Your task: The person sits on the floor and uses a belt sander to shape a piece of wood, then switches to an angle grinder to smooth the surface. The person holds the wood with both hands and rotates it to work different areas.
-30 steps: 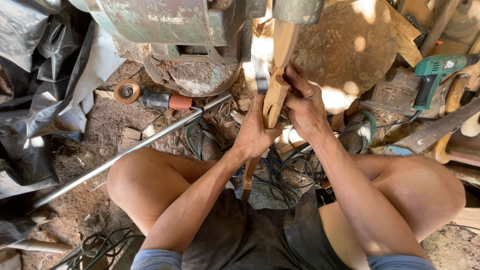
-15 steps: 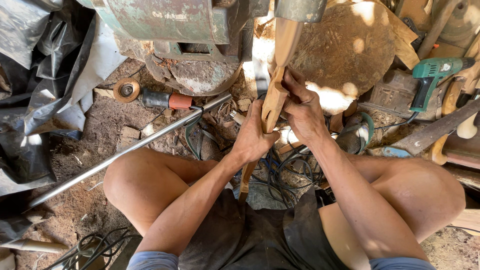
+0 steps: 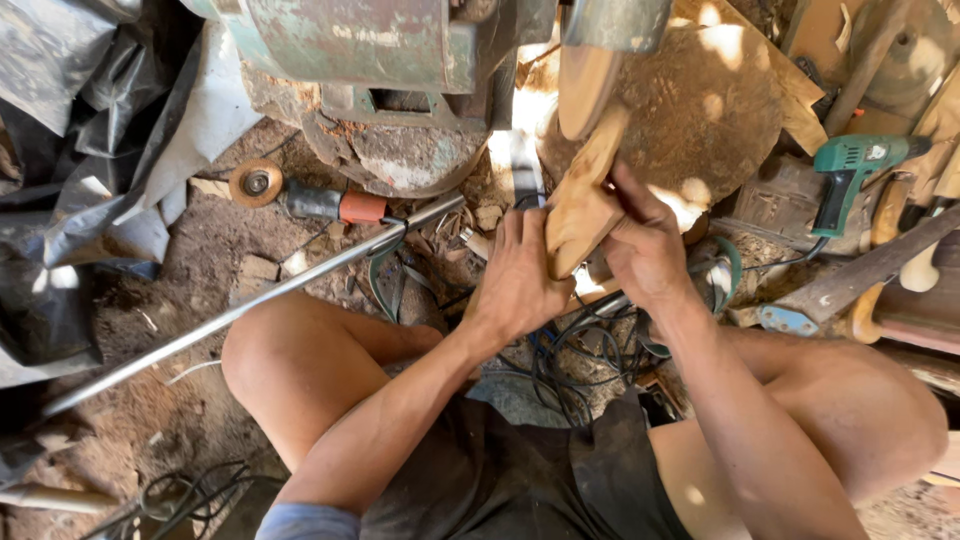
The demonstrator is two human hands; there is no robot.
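Observation:
Both my hands grip one light wooden piece, carved and curved, held upright in front of me. My left hand wraps its lower end from the left. My right hand clasps it from the right, fingers along its side. The top of the wooden piece rests against a round sanding disc on an old green bench machine. I sit on the ground with bare knees spread to either side.
A long metal rod slants across the dirt on the left. An angle grinder with an orange grip lies near the machine. A green power drill, wooden handles and scrap lie at the right. Tangled cables lie between my legs; black plastic sheeting covers the left.
Both hands have shifted the wooden piece slightly against the disc, tilting its top a little more to the right. My grip is the same.

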